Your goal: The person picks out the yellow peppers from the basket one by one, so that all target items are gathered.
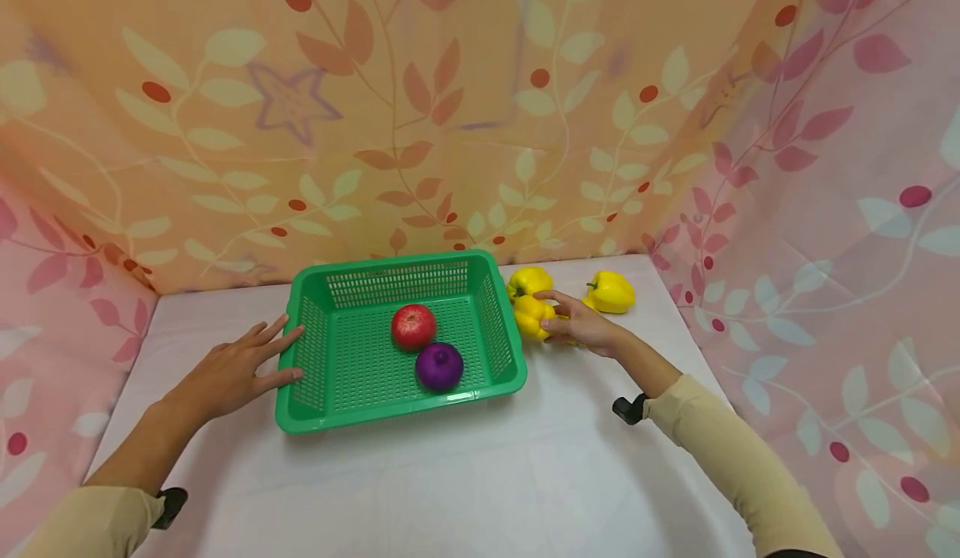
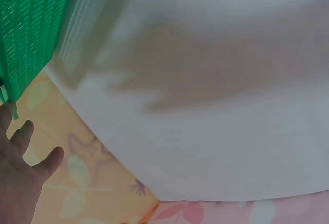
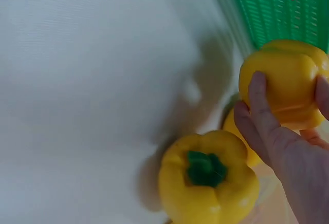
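My right hand [image 1: 588,329] grips a yellow bell pepper [image 3: 280,82] with curled fingers and thumb, just off the basket's right side. Behind that pepper is a second yellow pepper [image 1: 529,280], partly covered. Yellow shows under the hand too, mostly hidden. In the right wrist view, a pepper with a green stem [image 3: 208,178] lies below the held one. At the left, my left hand [image 1: 232,370] has its fingers spread over the left rim of a green basket [image 1: 360,412]; the left wrist view shows its fingertips [image 2: 54,157] by the basket's edge.
Inside the basket lie a red pomegranate-like fruit [image 1: 413,327] and a purple onion [image 1: 439,366], close together. Farther right on the white table [image 1: 450,483] is another yellow pepper [image 1: 611,292]. Patterned cloth [image 1: 480,166] hangs behind and at both sides.
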Action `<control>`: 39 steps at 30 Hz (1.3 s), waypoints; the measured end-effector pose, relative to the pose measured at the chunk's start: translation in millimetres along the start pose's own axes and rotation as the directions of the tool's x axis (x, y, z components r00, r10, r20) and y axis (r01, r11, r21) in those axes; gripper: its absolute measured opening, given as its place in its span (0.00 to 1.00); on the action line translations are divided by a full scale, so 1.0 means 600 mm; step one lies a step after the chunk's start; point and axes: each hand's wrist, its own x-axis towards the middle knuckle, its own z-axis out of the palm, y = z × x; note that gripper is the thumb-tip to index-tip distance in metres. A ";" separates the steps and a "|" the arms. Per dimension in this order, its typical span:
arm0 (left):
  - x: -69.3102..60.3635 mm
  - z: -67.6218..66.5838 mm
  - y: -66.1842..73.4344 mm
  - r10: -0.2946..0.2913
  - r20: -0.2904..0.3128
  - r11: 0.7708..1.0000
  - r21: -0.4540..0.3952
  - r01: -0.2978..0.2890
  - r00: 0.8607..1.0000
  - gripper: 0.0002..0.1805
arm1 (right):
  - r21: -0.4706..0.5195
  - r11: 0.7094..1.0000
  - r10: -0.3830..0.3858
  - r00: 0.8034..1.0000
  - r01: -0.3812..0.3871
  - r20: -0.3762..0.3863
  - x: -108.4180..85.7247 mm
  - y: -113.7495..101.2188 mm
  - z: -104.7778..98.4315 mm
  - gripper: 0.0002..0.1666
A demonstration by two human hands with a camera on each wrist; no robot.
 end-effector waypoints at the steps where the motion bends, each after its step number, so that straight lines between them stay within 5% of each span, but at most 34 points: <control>1: 0.000 0.000 -0.001 -0.002 0.001 1.000 0.002 0.002 1.000 0.43 | 0.000 1.000 -0.003 1.000 0.003 -0.001 0.002 0.004 0.003 0.35; 14: -0.001 0.003 -0.003 -0.003 0.002 1.000 -0.001 0.003 1.000 0.43 | 0.025 0.998 -0.064 0.995 0.066 -0.072 0.014 0.043 0.024 0.34; 27: -0.001 0.000 0.000 0.006 -0.002 1.000 0.003 -0.006 1.000 0.44 | -0.104 0.979 -0.187 0.978 0.177 -0.095 0.004 0.069 0.022 0.38; 39: 0.000 0.001 -0.001 0.007 -0.001 1.000 0.001 -0.007 1.000 0.44 | -0.150 0.971 -0.203 0.974 0.186 -0.101 -0.009 0.082 0.017 0.46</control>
